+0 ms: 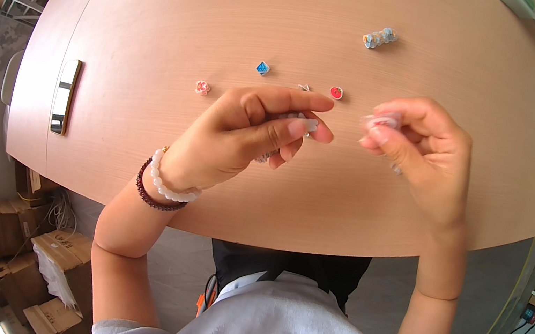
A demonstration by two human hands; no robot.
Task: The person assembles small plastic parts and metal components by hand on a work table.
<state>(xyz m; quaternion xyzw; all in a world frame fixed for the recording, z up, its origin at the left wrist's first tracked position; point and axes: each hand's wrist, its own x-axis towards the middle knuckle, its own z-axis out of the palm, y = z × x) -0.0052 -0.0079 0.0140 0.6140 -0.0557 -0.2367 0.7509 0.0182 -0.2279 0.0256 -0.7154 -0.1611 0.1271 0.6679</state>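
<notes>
Above the table's middle, my left hand [246, 128] is closed, thumb against the fingers. Pale, clear small pieces [262, 158] show below its palm; the fingers hide most of them. My right hand [427, 144] pinches a small pink-and-clear piece [386, 120] between thumb and fingertips, apart from the left hand. Just beyond the left fingertips lies a red charm with a green edge [336, 93], beside a small silvery piece [305, 88]. Farther left are a blue diamond-shaped charm [263, 68] and a pink-and-red charm [203, 88].
A short row of pale blue, clear pieces [380, 38] lies at the far right of the wooden table [165, 15]. Near its left edge rests a dark-screened phone [65, 96]. Cardboard boxes [58, 252] stand on the floor at left, and shelves line the right side.
</notes>
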